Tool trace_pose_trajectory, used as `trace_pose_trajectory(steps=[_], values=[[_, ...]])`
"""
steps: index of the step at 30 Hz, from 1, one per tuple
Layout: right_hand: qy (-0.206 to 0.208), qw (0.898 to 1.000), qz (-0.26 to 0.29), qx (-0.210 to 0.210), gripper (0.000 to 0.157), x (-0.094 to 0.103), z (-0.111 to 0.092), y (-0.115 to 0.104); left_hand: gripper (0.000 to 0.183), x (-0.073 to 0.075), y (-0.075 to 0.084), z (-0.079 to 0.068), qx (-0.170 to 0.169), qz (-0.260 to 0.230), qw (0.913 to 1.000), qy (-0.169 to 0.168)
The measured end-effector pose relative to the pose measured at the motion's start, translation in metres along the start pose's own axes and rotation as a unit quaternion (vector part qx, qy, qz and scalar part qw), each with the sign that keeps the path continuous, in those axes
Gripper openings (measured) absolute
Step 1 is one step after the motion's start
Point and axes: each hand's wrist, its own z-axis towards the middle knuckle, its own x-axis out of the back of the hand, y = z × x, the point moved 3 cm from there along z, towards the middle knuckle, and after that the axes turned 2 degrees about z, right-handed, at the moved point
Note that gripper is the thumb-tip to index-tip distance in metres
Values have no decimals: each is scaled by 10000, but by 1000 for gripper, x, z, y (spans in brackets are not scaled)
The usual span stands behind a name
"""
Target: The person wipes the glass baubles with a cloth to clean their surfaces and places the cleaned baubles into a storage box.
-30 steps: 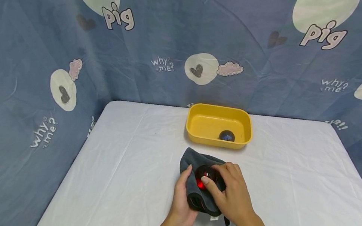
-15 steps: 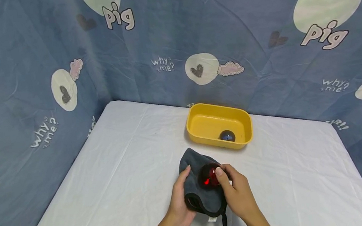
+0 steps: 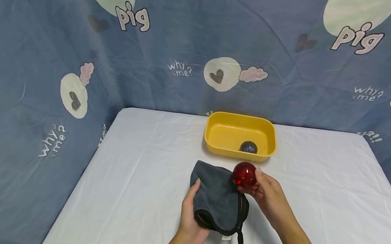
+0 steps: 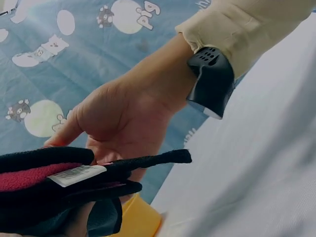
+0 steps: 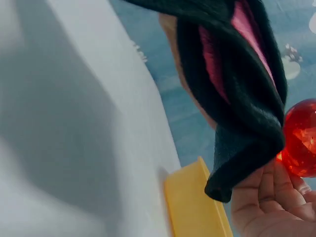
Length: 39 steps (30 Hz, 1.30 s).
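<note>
My left hand (image 3: 190,221) grips a folded dark grey cloth (image 3: 215,197) with black edging above the table, its thumb on the top face. Between the folds a pink-red layer shows in both wrist views, and a white label (image 4: 78,175) sticks out beside a hanging loop (image 4: 158,159). To the right, my right hand (image 3: 273,204) holds a transparent red ball (image 3: 244,174) in its fingers, at the cloth's right edge. In the right wrist view the ball (image 5: 301,138) sits by the fingertips next to the cloth; whether they touch I cannot tell.
Beyond the hands a yellow bin (image 3: 217,152) stands near the table's far edge, with a dark bluish ball (image 3: 248,147) inside at its near side. White cloth covers the table (image 3: 117,204). A printed blue curtain (image 3: 169,31) rises behind and at the sides.
The red ball has moved from the middle of the cloth to its right edge and slightly up, held by the right hand. The left hand and cloth have shifted a little left.
</note>
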Motion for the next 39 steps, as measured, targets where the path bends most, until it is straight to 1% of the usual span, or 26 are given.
trace_pose_trajectory(steps=[2, 5, 11, 15, 18, 19, 21, 23, 24, 25, 28, 30, 32, 34, 36, 39], values=[[4, 9999, 123, 22, 52, 4, 3, -2, 59, 0, 1, 0, -42, -105, 9999, 6], [169, 9995, 276, 31, 50, 12, 10, -6, 57, 1, 1, -1, -72, -194, 9998, 19], [868, 9940, 630, 208, 50, 28, 31, -24, 57, 3, 6, -4, -89, -164, 9998, 33], [1269, 9895, 612, 337, 55, 37, 48, -36, 59, 5, 8, -5, -109, -231, 9997, 47], [1480, 9875, 359, 395, 61, 42, 62, -42, 59, 7, 9, -6, -151, -306, 9994, 34], [1570, 9866, 198, 401, 63, 43, 67, -44, 58, 7, 10, -7, -154, -323, 9994, 33], [1712, 9838, -328, 421, 68, 45, 76, -45, 58, 8, 10, -8, -159, -343, 9993, 35], [1826, 9769, -1021, 439, 72, 45, 85, -44, 58, 9, 11, -9, -154, -351, 9993, 48], [1856, 9710, -1431, 467, 73, 45, 90, -43, 59, 10, 11, -9, -131, -353, 9993, 70], [1859, 9630, -1883, 518, 74, 43, 96, -42, 59, 11, 11, -9, -121, -356, 9993, 89], [1719, 9325, -3075, 801, 75, 37, 113, -38, 61, 14, 11, -10, -85, -382, 9991, 156], [1535, 9057, -3813, 1034, 73, 32, 124, -35, 62, 16, 11, -10, -49, -383, 9991, 192], [1327, 8773, -4463, 1162, 69, 27, 135, -32, 64, 17, 10, -10, -41, -385, 9990, 204], [1110, 8513, -4997, 1150, 66, 22, 144, -28, 65, 18, 10, -11, -27, -385, 9990, 228], [903, 8299, -5412, 1007, 65, 18, 150, -24, 66, 19, 11, -11, -54, -336, 9992, 186], [677, 8086, -5807, 657, 67, 14, 159, -17, 66, 21, 13, -11, -91, -282, 9995, 123]])
